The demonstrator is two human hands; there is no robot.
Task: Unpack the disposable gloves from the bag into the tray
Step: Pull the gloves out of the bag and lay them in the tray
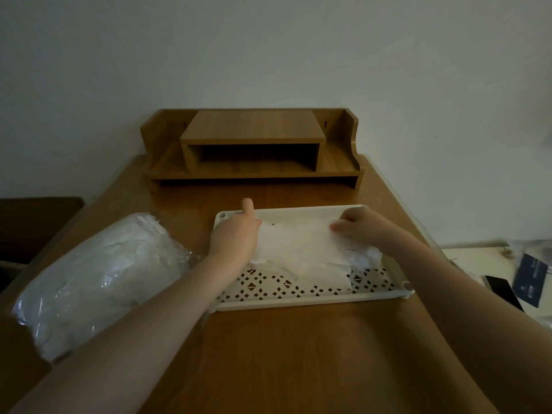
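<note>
A white tray (313,298) with a pierced lattice floor lies on the wooden table, middle of the view. A heap of thin translucent disposable gloves (301,252) covers most of its floor. My left hand (236,237) lies on the left edge of the heap, thumb raised; its fingers are hidden beneath. My right hand (361,225) has its fingers curled down onto the heap's right side, pinching the film. The clear plastic bag (98,282), still bulging with gloves, lies on the table to the left of the tray, beside my left forearm.
A wooden desk organiser (252,147) stands at the back of the table against the wall. Off the table's right edge lie a dark phone (503,291), a dark blue card (530,279) and papers. Bare tabletop (298,354) lies in front of the tray.
</note>
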